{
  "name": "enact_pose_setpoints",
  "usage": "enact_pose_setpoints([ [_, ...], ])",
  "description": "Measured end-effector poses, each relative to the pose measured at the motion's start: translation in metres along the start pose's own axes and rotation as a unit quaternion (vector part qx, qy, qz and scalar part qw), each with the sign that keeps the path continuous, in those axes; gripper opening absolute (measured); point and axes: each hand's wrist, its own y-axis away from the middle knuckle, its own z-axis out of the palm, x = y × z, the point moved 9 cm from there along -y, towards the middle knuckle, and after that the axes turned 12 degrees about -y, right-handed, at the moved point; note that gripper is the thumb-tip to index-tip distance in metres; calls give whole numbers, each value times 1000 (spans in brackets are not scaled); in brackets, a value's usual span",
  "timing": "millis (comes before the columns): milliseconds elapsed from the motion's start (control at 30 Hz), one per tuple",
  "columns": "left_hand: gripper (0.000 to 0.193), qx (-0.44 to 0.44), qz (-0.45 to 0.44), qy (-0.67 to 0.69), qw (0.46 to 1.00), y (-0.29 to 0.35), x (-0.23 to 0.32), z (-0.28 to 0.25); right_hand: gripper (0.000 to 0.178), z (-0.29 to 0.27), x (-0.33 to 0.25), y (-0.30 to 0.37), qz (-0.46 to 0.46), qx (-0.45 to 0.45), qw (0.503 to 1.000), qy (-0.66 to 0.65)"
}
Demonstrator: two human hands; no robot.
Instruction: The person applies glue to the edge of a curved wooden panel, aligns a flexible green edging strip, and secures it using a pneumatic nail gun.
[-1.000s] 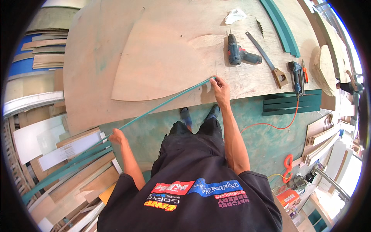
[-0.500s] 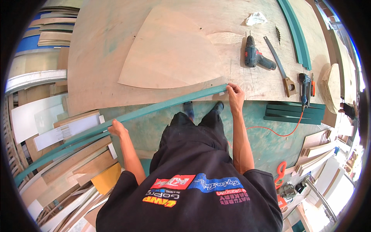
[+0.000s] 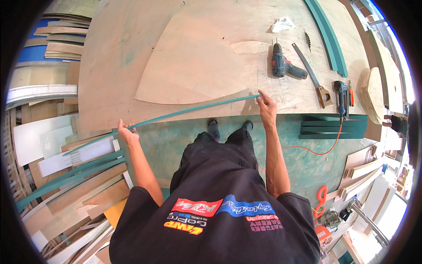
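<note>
A long, thin green strip [image 3: 189,108], turned edge-on, slants across the front of the worktable. My right hand [image 3: 267,108] pinches its right end just above the table's near edge. Farther along, my left hand [image 3: 129,132] grips the strip with the thumb raised and the fingers curled under it. The strip's left end runs on past that hand, over a white board [image 3: 79,156]. Behind the strip, a fan-shaped thin wooden panel [image 3: 193,61] lies flat on the worktable [image 3: 105,88].
On the table's right lie a cordless drill [image 3: 279,64], a handsaw [image 3: 324,96], a nail gun [image 3: 340,94] with an orange hose, orange-handled pliers [image 3: 351,94] and green strips [image 3: 327,37]. More green strips [image 3: 334,127] sit below the right edge. Boards [image 3: 105,189] crowd the left.
The green strip has turned from its broad face to its narrow edge and come away from the other strips at left. My left hand has risen slightly and moved left.
</note>
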Motion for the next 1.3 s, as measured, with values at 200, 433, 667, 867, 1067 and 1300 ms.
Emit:
enact_pose_setpoints([
  [200,31,-32,22,-218,975,-37,-9,20,41,0,21,-9,-21,74,997,-10],
  [433,33,-3,-8,-310,951,-16,-23,-7,42,-5,26,-7,5,100,995,4],
  [667,37,80,-54,-257,962,13,-67,-81,41,9,8,-14,-68,74,994,50],
  [867,42,92,-105,-245,959,36,-94,-122,44,17,17,-31,9,26,999,27],
  [1067,41,97,-121,-214,964,45,-113,-135,43,23,23,-40,98,-33,994,25],
  [1300,41,81,-97,-200,972,62,-100,-122,40,23,24,-38,104,-88,990,-42],
])
